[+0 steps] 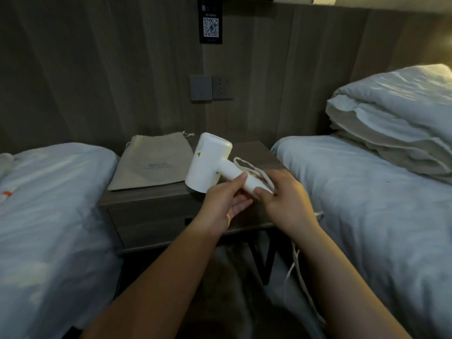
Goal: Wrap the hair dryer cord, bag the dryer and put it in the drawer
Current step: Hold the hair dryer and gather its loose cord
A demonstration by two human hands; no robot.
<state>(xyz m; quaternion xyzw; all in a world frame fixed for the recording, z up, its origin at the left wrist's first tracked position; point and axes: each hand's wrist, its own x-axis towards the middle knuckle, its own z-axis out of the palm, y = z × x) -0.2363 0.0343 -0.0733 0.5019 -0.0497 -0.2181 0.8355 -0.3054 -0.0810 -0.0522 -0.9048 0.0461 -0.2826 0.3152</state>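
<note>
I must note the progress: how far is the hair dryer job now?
Early. Both hands, left hand and right hand, hold the dryer; one cord loop lies on the handle, the rest hangs down. The bag lies flat on the nightstand, drawer shut.

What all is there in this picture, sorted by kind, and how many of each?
Hair dryer with cord: 1
Drawstring bag: 1
Nightstand: 1
Beds: 2
Folded duvet: 1
Wall plates, a switch and a socket: 2
QR code sign: 1
Hands, left hand and right hand: 2
Total: 11
</note>
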